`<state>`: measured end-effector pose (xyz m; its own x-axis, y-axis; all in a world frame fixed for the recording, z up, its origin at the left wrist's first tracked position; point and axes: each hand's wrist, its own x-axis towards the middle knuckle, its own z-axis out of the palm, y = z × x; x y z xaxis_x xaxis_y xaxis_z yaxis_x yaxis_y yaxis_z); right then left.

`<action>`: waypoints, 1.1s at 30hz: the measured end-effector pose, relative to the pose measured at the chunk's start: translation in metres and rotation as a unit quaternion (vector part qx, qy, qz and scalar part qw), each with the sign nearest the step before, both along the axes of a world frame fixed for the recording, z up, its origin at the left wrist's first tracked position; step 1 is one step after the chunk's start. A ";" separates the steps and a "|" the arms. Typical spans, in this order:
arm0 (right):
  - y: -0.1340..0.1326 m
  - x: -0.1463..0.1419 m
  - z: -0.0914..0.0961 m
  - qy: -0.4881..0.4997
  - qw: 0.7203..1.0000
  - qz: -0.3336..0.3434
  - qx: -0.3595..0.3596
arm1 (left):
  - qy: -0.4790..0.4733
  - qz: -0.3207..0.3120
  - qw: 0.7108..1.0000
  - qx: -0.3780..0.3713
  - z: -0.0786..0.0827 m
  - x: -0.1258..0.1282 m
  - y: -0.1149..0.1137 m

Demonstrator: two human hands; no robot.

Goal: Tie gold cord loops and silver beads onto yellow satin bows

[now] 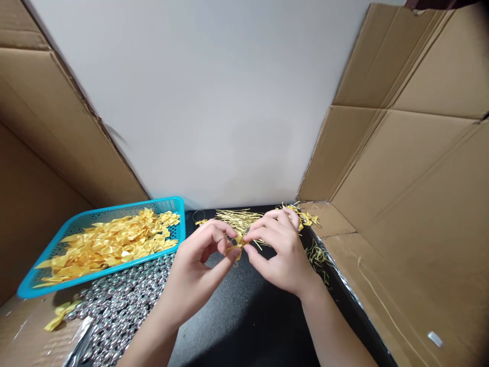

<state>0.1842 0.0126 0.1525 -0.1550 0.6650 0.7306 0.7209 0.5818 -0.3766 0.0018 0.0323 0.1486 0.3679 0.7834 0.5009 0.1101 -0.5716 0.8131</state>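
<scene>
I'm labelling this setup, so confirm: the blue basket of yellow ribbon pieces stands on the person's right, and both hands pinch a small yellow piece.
Wrong side: the head view shows the blue basket of yellow ribbon pieces on the person's left. The left hand and right hand do pinch a small yellow piece.

White wall (pixel 206 92) behind a black desk (pixel 217 326), brown cardboard (pixel 420 168) rising left and right, a faint shadow (pixel 262 148) on the wall.
</scene>
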 end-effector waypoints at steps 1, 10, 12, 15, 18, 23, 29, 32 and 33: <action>0.000 0.000 0.000 0.004 1.000 0.003 -0.006 | 0.003 0.000 1.000 0.007 0.000 0.000 0.000; -0.001 0.001 0.000 0.039 0.997 0.019 -0.059 | 0.031 -0.003 0.998 0.051 0.003 -0.001 0.000; -0.001 0.001 0.000 0.040 0.997 0.022 -0.064 | 0.032 -0.007 0.998 0.054 0.003 -0.001 0.000; -0.001 0.001 0.001 0.042 0.996 0.029 -0.076 | 0.036 -0.010 0.997 0.066 0.004 0.000 0.000; -0.001 0.002 0.002 0.044 0.994 0.038 -0.089 | 0.043 -0.013 0.996 0.071 0.005 0.000 0.000; -0.003 0.001 0.005 0.050 0.993 0.058 -0.094 | 0.053 -0.006 0.997 0.062 0.004 -0.001 0.000; -0.004 0.002 0.006 0.062 0.992 0.065 -0.090 | 0.080 -0.001 0.993 0.087 0.006 0.000 0.001; -0.004 0.002 0.007 0.069 0.991 0.066 -0.091 | 0.095 0.002 0.990 0.103 0.007 -0.001 0.002; -0.004 0.002 0.007 0.070 0.991 0.067 -0.091 | 0.101 0.004 0.990 0.103 0.008 -0.001 0.002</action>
